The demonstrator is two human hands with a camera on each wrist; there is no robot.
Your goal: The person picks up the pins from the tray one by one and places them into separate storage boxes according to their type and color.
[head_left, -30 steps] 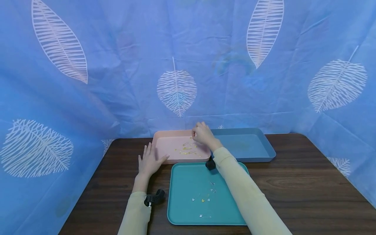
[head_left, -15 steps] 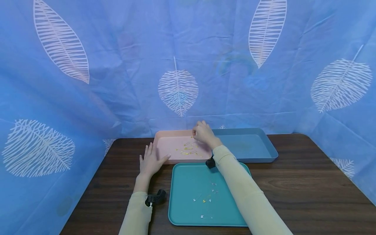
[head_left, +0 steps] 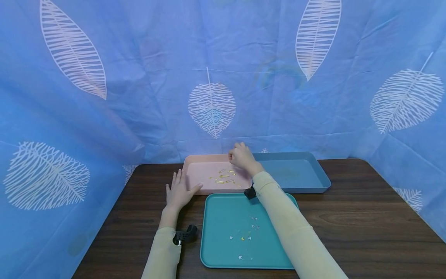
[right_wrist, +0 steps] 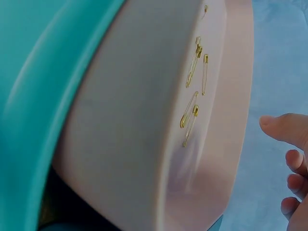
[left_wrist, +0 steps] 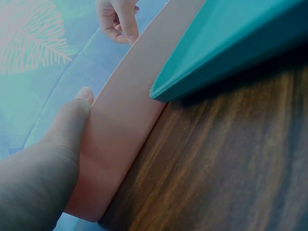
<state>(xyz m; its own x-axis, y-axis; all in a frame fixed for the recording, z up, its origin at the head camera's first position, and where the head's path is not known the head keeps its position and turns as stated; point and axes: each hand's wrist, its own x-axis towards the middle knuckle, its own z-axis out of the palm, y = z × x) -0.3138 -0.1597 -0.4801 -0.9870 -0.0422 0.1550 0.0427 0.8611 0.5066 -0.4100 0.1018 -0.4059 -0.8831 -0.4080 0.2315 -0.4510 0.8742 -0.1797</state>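
Note:
Several gold safety pins (head_left: 223, 176) lie in the pink tray (head_left: 191, 170), and the right wrist view shows gold safety pins (right_wrist: 197, 67) on its floor. My right hand (head_left: 241, 158) hovers above that tray's back right corner. Its thumb (right_wrist: 281, 127) stands apart from the loosely bent fingers, with no pin visible between them. Fingers spread and straight, my left hand (head_left: 177, 193) rests at the tray's left front corner, and its thumb (left_wrist: 77, 113) lies at the rim. Small silver safety pins (head_left: 255, 227) and a gold one (head_left: 242, 238) lie on the teal tray (head_left: 216, 209).
A blue tray (head_left: 292, 170) stands right of the pink one, close against it. The teal tray sits in front of both on the dark wooden table (head_left: 355, 217). A blue leaf-patterned cloth (head_left: 258, 108) hangs behind the table.
A gold safety pin seen at my right fingertips half a second ago now lies lower in the pink tray among the others. My hands have barely moved.

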